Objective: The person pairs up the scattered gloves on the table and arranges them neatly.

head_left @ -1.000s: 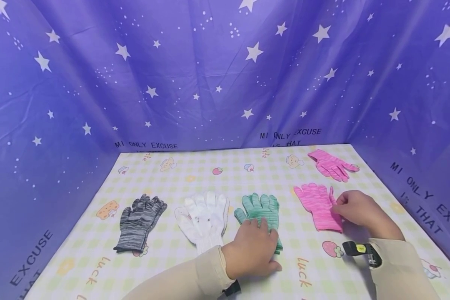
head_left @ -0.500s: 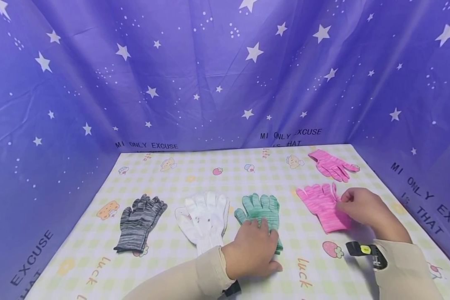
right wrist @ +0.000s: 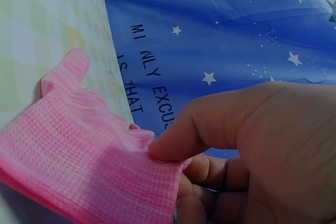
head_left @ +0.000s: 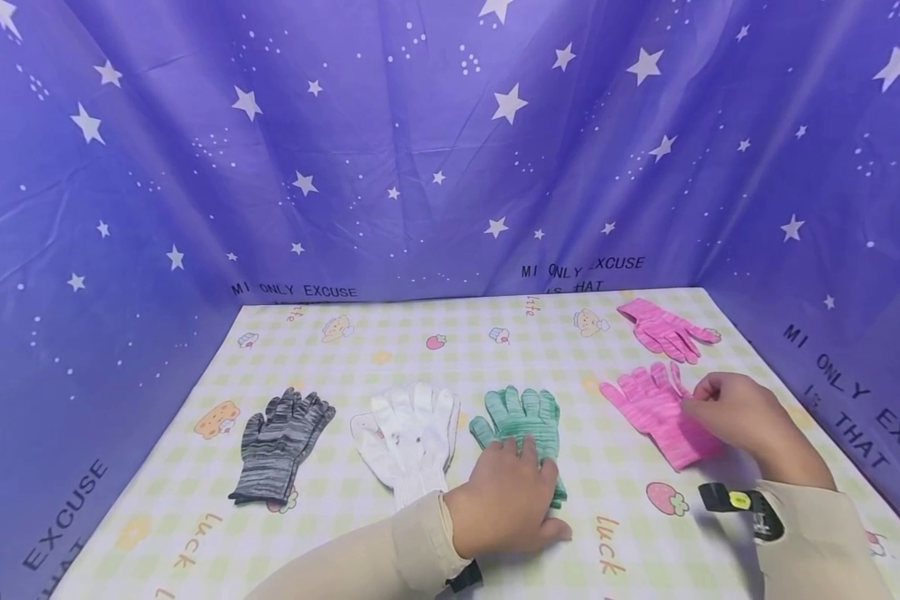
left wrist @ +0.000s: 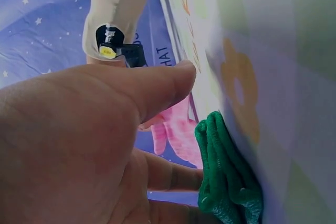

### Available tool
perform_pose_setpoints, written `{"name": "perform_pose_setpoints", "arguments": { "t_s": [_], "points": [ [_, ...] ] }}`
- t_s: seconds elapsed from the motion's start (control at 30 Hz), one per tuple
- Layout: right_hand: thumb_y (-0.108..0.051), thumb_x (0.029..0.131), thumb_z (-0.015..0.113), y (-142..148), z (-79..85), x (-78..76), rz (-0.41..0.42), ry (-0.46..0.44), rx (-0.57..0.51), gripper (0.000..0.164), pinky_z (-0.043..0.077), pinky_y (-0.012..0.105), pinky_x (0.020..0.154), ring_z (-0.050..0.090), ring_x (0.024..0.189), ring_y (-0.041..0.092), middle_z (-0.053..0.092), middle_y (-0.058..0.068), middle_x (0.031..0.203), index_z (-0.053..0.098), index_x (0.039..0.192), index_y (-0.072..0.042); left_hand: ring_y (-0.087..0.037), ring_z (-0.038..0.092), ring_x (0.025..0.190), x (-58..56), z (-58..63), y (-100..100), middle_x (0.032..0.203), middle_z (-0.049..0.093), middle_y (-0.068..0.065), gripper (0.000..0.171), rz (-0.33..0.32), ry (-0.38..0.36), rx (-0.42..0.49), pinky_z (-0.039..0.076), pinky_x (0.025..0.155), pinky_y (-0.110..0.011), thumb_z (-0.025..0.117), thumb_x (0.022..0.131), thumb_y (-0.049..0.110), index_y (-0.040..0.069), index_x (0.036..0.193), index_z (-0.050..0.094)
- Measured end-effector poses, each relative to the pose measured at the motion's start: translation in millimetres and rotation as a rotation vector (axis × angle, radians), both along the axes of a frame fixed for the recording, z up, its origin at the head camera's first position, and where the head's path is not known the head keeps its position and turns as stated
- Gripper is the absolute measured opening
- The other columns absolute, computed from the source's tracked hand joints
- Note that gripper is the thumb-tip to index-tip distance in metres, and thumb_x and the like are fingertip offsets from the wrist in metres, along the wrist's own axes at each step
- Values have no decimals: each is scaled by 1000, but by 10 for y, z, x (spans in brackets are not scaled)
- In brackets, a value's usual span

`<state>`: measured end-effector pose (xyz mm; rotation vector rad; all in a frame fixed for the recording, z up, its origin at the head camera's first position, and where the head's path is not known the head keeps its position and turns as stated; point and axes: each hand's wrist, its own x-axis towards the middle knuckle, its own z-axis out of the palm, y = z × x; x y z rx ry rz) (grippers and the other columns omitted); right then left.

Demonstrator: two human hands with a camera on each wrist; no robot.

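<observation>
My left hand (head_left: 504, 498) rests on the lower part of a pair of green knit gloves (head_left: 523, 410), fingers laid over the fabric and thumb out to the side. In the left wrist view the dark green cuff edges (left wrist: 223, 171) show folded layers beneath those fingers. With thumb and fingertips my right hand (head_left: 746, 421) pinches the right edge of a pink knit glove (head_left: 656, 408). Seen from the right wrist, this pink glove's cuff (right wrist: 94, 166) stands lifted at the near side. A second pink glove (head_left: 663, 331) lies flat behind it, its fingers pointing right.
Left of the green pair lie white gloves (head_left: 412, 425), partly covered by my left sleeve (head_left: 375, 550). Farther left is a grey-and-black pair (head_left: 281, 450). A checked cloth (head_left: 420, 367) covers the table, and a purple star-patterned curtain (head_left: 390, 150) encloses it behind and at both sides.
My right hand has shifted a little to the right, drawing the pink glove along and tilting its cuff rightward. The left hand has stayed on the green gloves; its thumb moved slightly outward.
</observation>
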<state>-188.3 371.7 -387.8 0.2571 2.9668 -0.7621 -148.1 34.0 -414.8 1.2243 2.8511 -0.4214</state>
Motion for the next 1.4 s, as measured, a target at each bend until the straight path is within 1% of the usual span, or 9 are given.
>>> {"name": "perform_pose_setpoints", "arguments": {
  "t_s": [0.23,0.37,0.5,0.63,0.9,1.2,1.27,1.33,1.4],
  "points": [
    [-31,93,67,39,-52,90,-23,58,12,26,38,31,58,50,70,20,56,3,74,59,90,-7,-31,61,131,0,-5,7,149,59,-11,84,11,0,-8,54,99,-42,39,90,85,22,144,57],
    [-31,92,68,42,-77,136,-49,124,28,24,36,29,59,50,70,19,57,2,74,60,89,-8,-31,62,130,-2,-6,6,148,59,-11,84,7,5,-6,54,99,-42,40,91,85,21,143,58],
    [-27,91,69,44,-75,156,-69,196,24,19,35,29,57,48,68,16,57,2,73,62,89,-10,-31,62,130,-4,-10,4,148,59,-12,84,4,7,-2,54,99,-42,40,91,85,20,141,58],
    [-25,91,69,42,-64,155,-81,237,20,17,36,29,55,47,66,13,56,1,73,62,89,-10,-32,63,129,0,-11,1,146,60,-12,84,-1,17,2,55,99,-41,41,91,85,20,140,59],
    [-27,90,70,37,-55,166,-89,268,38,17,35,29,57,48,67,14,57,1,75,63,89,-12,-32,63,129,2,-17,10,146,61,-13,83,-4,13,6,55,99,-41,42,91,84,19,139,60],
    [-27,88,76,-54,-31,175,-26,256,20,19,36,27,58,49,68,13,60,1,78,63,91,-13,-32,63,128,7,-8,2,145,61,-13,82,-9,17,9,54,100,-42,41,91,84,19,138,60],
    [-27,88,76,-75,-17,183,-21,259,22,19,37,27,58,49,69,13,61,1,78,64,91,-14,-31,65,124,-3,-3,0,142,63,-11,80,-12,14,14,55,98,-41,40,92,83,19,134,62],
    [-26,87,77,-88,0,191,-21,267,28,18,36,27,59,49,69,13,61,1,78,64,90,-14,-27,68,113,-23,5,0,129,68,-7,74,-12,3,20,56,91,-40,40,92,83,21,126,63],
    [-26,87,77,-94,17,197,-22,273,32,18,36,28,59,50,68,13,62,1,78,64,90,-14,-23,68,100,-45,19,1,113,68,-2,68,-8,-8,35,55,85,-38,40,93,81,22,117,63]
  ]
}}
